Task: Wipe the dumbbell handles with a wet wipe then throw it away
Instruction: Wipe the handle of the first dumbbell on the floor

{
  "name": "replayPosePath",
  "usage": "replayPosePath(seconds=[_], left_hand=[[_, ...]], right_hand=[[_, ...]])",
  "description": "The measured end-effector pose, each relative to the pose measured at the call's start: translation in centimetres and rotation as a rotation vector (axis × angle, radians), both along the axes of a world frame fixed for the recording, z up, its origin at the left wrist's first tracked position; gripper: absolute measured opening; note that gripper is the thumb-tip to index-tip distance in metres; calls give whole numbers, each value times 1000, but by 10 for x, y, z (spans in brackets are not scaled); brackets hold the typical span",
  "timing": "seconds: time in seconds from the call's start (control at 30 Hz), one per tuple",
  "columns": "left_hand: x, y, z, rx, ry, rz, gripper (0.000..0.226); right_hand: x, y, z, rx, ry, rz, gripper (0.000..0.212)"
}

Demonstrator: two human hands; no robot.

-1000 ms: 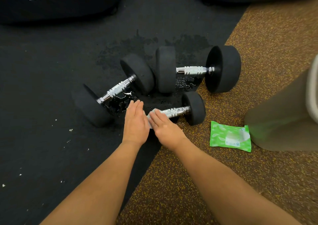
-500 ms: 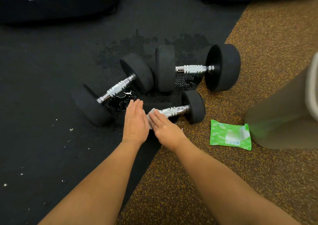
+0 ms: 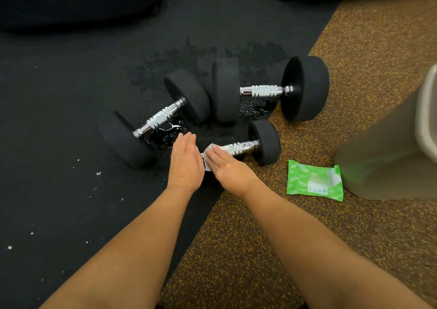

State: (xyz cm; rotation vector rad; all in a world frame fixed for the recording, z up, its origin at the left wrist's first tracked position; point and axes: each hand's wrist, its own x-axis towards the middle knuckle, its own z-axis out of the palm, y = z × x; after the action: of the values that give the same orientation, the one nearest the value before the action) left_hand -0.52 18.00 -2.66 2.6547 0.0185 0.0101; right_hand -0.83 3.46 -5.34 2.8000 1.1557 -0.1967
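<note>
A: Both hands are down on the nearest dumbbell [image 3: 238,149], the small one in the middle of the floor. The left hand [image 3: 186,164] lies flat, fingers straight and together, steadying the near weight, which it hides.

B: And the right hand [image 3: 227,167] lies fingers-extended over the wet wipe [image 3: 208,154], pressing it onto the near end of the chrome handle. A flat press, not a pinch (only a white edge of the wipe peeks out between the two hands).

A: So how far along are we?

B: Hard to call. Two more dumbbells wait: the angled dumbbell [image 3: 153,119] at ten o'clock from the hands, and the big dumbbell [image 3: 267,91] at one o'clock. Their handles shine, but I can't tell if they've been wiped.

A: Wet patches on the black mat [image 3: 59,96] under them, mind.

B: True, yet that proves nothing. I'd judge we're mid-wipe on this handle, most of its length showing bare toward the far weight.

A: And the throwing away?

B: Not yet done. The green wipe packet [image 3: 314,181] sits at three o'clock, and just beyond it a beige bin [image 3: 387,157], likely the wipe's destination.
</note>
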Motion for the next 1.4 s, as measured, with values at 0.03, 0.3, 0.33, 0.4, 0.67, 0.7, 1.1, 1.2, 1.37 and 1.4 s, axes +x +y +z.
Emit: replayPosePath(seconds=[0.03, 0.3, 0.33, 0.4, 0.67, 0.7, 1.1, 1.2, 1.37, 1.4], left_hand=[[0, 0, 0, 4, 5, 0, 44], [3, -2, 3, 39, 25, 8, 45], [4, -2, 3, 42, 28, 8, 46], [6, -1, 4, 49, 20, 0, 46], [10, -5, 6, 174, 2, -28, 45], [10, -5, 6, 193, 8, -29, 45], [9, -4, 5, 180, 13, -33, 46], [9, -2, 6, 184, 26, -37, 47], [8, -2, 5, 193, 37, -49, 48], [7, -3, 5, 188, 34, -45, 47]], right_hand=[[1, -1, 1, 3, 12, -7, 56], [1, 11, 8, 27, -66, -66, 51], [1, 16, 5, 21, -72, -52, 49], [1, 16, 1, 33, -26, -7, 50], [4, 3, 15, -67, -83, -17, 54], [5, 9, 14, -84, -105, 17, 52], [1, 4, 18, -66, -8, -36, 54], [2, 17, 14, -59, -43, 13, 52], [-2, -2, 12, -84, 15, 16, 56], [-3, -7, 13, -71, 33, -5, 57]])
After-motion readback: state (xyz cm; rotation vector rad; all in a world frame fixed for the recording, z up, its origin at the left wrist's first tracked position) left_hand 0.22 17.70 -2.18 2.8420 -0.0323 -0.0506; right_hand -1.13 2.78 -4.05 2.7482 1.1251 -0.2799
